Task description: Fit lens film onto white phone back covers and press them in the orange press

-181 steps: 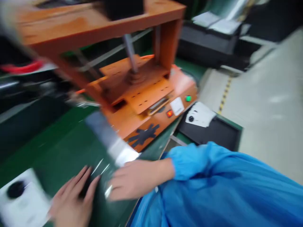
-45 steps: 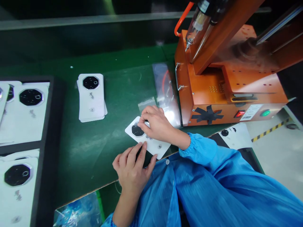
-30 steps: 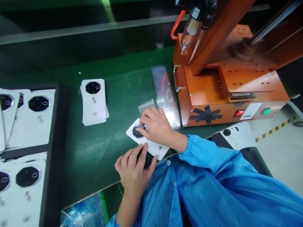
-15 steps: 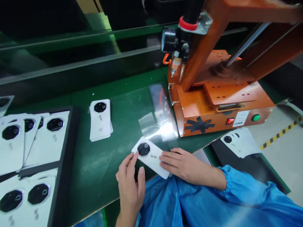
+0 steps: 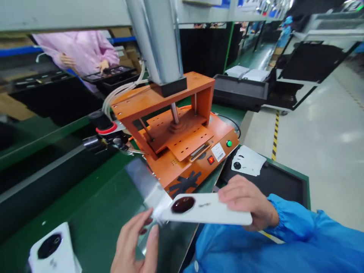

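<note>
My right hand point(image 5: 247, 201) holds a white phone back cover point(image 5: 213, 210) by its right end, fingers on top. The cover is raised off the bench and tilted, its dark octagonal camera area point(image 5: 183, 205) towards the left. My left hand point(image 5: 138, 239) is just left of the cover, thumb and fingers apart and holding nothing. A small stack of similar covers point(image 5: 58, 250) lies on the green bench at the lower left. Several more covers point(image 5: 247, 161) are fanned out in a black tray point(image 5: 275, 185) to the right.
An orange press point(image 5: 182, 140) with a lit red switch and green button stands ahead on the green bench point(image 5: 93, 204). A clear plastic sheet point(image 5: 145, 182) lies beside it. A black bin point(image 5: 241, 91) is farther back. A co-worker in pink point(image 5: 79, 53) works across the bench.
The cover has gone from lying on the bench under both hands to being lifted in my right hand. My left hand has come away from it. The view has swung right and up.
</note>
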`<state>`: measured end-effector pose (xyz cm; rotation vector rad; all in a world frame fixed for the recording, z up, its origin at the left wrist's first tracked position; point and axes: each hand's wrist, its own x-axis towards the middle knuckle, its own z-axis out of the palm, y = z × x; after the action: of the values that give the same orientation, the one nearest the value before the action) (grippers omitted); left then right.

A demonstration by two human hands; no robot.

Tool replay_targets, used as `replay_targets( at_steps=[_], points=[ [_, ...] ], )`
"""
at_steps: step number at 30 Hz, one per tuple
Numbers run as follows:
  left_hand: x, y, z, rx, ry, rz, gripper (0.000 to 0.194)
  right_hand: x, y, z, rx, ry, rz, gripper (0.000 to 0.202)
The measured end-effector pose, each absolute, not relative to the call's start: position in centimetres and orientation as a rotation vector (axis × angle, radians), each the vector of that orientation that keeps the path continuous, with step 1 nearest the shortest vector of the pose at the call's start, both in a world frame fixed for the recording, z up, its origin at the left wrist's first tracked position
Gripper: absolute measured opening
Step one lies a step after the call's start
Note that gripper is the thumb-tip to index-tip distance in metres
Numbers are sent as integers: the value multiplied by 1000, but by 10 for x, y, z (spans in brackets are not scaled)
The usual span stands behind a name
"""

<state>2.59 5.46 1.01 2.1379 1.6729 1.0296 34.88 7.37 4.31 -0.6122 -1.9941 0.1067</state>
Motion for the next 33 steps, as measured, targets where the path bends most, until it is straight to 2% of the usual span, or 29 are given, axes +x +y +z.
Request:
replay_targets(
  at_steps=[4,10,16,33],
  points=[
    [76,115,35,2207,1374,1092,28,376,69,51,-745,-1778,-105,28],
    [111,167,29,2134,1232,957,28,399,66,58,-918,-1737,-203,32],
    [114,170,28,2056,1338,908,33,415,72,58,-956,-1701,-298,38],
    [114,174,31,2020,1435,803,33,414,78,54,-1001,-1800,-473,38]
  ],
)
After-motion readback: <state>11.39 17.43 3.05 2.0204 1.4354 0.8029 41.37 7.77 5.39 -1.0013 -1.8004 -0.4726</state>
